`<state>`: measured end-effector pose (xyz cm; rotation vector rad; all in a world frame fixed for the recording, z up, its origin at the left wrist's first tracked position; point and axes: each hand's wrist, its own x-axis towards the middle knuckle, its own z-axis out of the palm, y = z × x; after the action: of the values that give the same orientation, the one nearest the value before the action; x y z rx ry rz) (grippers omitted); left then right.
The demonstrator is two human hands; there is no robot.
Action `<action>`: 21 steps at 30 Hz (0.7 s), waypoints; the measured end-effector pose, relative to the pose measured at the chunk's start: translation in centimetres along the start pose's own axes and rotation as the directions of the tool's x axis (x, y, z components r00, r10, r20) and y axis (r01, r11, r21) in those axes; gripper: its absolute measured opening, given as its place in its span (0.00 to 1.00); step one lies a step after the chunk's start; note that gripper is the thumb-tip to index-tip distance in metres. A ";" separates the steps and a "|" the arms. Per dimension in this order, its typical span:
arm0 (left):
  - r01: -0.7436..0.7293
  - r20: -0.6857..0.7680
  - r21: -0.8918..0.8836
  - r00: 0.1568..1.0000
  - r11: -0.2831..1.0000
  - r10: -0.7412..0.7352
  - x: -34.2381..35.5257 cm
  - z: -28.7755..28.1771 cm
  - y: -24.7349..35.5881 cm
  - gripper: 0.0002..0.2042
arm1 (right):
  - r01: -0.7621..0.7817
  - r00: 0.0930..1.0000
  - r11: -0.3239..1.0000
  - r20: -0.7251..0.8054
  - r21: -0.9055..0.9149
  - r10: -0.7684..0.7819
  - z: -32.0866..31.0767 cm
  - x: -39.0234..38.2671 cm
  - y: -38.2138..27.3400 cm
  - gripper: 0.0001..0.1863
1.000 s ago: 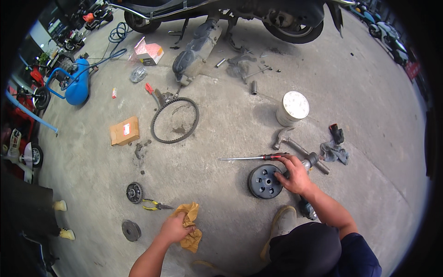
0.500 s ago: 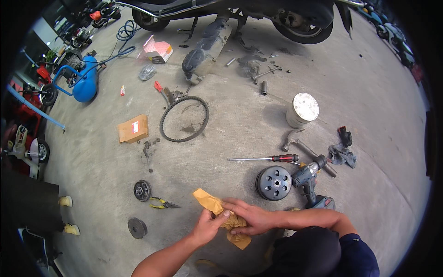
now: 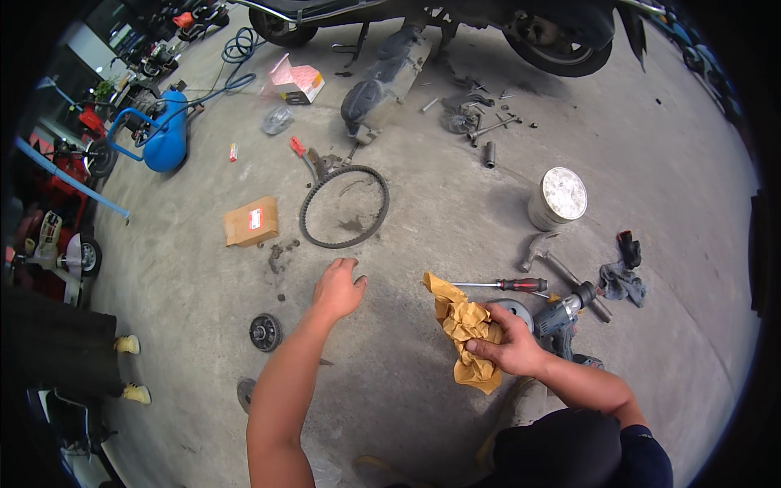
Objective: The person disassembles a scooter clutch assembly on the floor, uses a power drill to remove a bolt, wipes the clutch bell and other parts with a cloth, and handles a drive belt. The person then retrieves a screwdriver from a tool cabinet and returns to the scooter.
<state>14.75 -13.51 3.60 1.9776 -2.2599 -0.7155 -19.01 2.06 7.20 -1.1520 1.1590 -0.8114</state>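
So here's where we stand: our right hand has the crumpled paper pinched, thumb on the near side and fingers curled round the far edge, so that bit of gripping is done and the sheet isn't put down. It's the yellow-brown one, bunched up in the middle with both ends flaring out, and it blocks most of our view of the round drum behind it. Can't tell if paper and drum actually touch. Our left hand is reaching out over the concrete, fingers loosely spread and thumb apart, nothing in it that we can see, though the palm is hidden. Closest thing to it is the toothed belt, lying loose as a full ring on the floor, with the cardboard box off to the left. As far as progress goes, we'd say the pieces are well separated: the belt's by itself, the dark gear-like part sits left of our forearm, and another round part pokes out partly hidden below that. None of those is fitted to anything. Over on the right, the screwdriver, power driver and hammer all lie on the floor, none in our hands.
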 end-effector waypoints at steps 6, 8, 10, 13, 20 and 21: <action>0.066 -0.092 0.200 0.995 0.978 -0.049 5.8 2.1 -2.5 0.23 | -0.123 0.991 0.991 0.050 -0.048 0.126 -0.5 -0.2 1.9 0.34; 0.007 -0.144 0.209 0.989 0.978 0.023 6.6 3.3 -3.0 0.24 | -0.122 0.991 0.982 0.045 -0.142 0.129 -0.9 -0.3 2.3 0.34; -0.037 -0.191 0.202 0.979 0.979 0.076 7.5 4.6 -3.2 0.26 | -0.125 0.989 0.984 0.064 -0.130 0.134 -1.1 -0.2 2.4 0.33; -0.053 -0.134 0.170 0.988 0.984 0.076 8.8 5.7 -2.8 0.24 | -0.121 0.991 0.969 0.028 -0.217 0.130 -0.7 0.4 2.4 0.31; -0.100 -0.397 0.089 0.909 0.991 0.127 9.6 0.2 -1.2 0.12 | 0.072 0.989 0.951 -0.103 -0.299 -0.108 -1.0 0.7 2.7 0.31; -0.171 -0.536 -0.108 0.840 0.979 0.087 9.3 -1.6 -1.1 0.11 | 0.109 0.979 0.965 -0.142 -0.237 -0.146 -1.2 0.7 2.6 0.32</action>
<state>14.61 -22.93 2.19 1.6649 -1.9137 -0.2645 -20.22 1.73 4.52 -1.3829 1.3460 -0.8984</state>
